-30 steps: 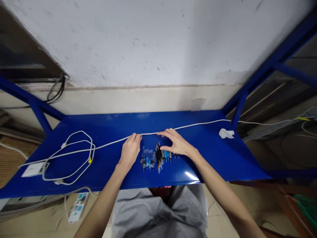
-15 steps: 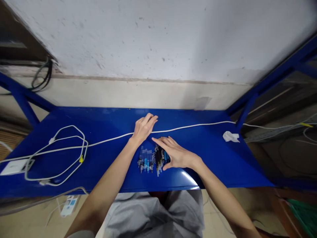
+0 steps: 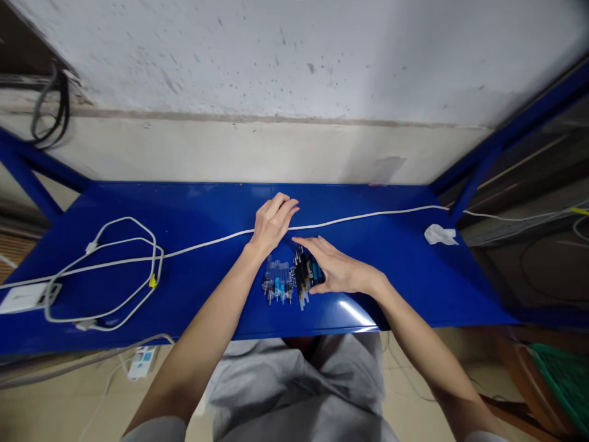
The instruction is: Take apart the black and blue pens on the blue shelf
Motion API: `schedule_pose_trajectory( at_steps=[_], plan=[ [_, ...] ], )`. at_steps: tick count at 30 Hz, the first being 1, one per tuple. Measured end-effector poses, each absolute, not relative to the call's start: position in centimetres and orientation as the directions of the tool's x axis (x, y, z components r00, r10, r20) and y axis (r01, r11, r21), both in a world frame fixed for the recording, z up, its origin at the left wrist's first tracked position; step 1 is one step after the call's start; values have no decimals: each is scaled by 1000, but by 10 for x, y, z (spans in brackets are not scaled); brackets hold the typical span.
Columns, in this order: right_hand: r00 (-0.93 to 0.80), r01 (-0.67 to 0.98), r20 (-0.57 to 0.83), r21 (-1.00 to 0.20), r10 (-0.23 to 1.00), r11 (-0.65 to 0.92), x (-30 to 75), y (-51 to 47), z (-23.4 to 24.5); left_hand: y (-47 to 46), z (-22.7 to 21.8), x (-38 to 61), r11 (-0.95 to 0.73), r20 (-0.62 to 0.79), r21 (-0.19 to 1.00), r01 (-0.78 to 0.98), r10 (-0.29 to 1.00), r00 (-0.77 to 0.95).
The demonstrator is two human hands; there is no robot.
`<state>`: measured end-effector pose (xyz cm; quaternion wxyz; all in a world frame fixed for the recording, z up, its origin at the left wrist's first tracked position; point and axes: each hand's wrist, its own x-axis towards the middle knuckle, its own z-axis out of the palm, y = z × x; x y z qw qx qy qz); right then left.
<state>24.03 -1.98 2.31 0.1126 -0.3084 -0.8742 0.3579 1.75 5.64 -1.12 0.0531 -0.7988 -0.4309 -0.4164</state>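
On the blue shelf, disassembled pen parts lie in a cluster of side-by-side groups. Clear pen barrels, some with blue or dark ends, form the left group. Dark ink refills with pale ends lie to their right, with small parts between the two. My left hand hovers by the white cable, behind the barrels, its fingers loosely bent and apart with nothing visible in them. Beside the refills, my right hand curves with thumb and fingers spread around black and blue parts, which it partly hides.
A white cable crosses the whole shelf. Looped white leads and a white box lie at the left, a crumpled tissue at the right. Blue frame bars flank the shelf, and a wall stands behind.
The view has tilted down and shifted slightly left, so the shelf appears higher and further right. Both hands keep nearly the same pose over the pen parts.
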Motion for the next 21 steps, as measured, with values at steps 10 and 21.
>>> schedule_pose_trajectory(
  at_steps=[10,21],
  plan=[
    [-540,158,209,-926,815,342,246,20,31,49,-7,24,-649,696,275,710,643,319],
    [-41,443,635,-681,772,583,220,46,-4,50,-10,23,-797,695,272,540,551,462]
  ],
)
